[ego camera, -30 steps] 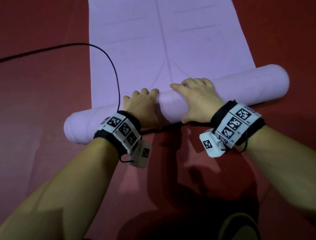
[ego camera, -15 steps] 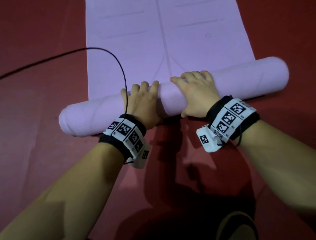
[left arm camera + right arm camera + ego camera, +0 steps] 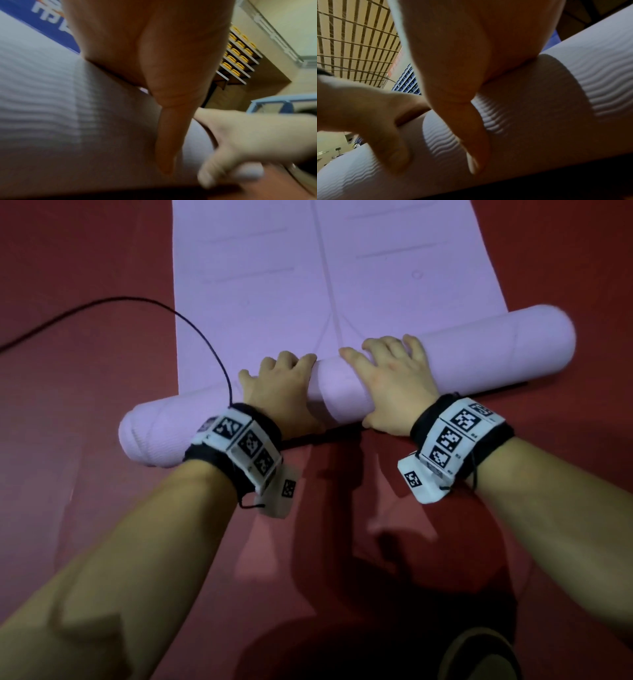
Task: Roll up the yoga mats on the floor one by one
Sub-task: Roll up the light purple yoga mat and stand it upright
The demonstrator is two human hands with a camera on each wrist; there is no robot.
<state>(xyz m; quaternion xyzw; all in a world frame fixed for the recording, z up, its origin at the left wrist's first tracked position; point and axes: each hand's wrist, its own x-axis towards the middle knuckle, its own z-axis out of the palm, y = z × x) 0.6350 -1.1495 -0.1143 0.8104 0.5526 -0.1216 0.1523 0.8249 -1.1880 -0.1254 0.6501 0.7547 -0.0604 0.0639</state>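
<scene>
A lilac yoga mat lies on the red floor, its near part wound into a thick roll (image 3: 479,350) and its flat part (image 3: 274,285) stretching away from me. My left hand (image 3: 277,392) presses on the roll left of centre, fingers draped over its top. My right hand (image 3: 390,381) lies just to the right of it, fingers spread over the top, thumb on the near side. The left wrist view shows my left hand (image 3: 171,81) on the ribbed roll (image 3: 51,94). The right wrist view shows my right hand (image 3: 462,67) on the roll (image 3: 573,108).
A black cable (image 3: 137,301) arcs from the left across the floor and over the mat's edge to my left wristband. Red floor (image 3: 68,440) surrounds the mat on both sides. My knee and a shoe show at the bottom right.
The roll has turned forward, away from me, taking in more of the flat mat. Both hands have travelled along on top of it.
</scene>
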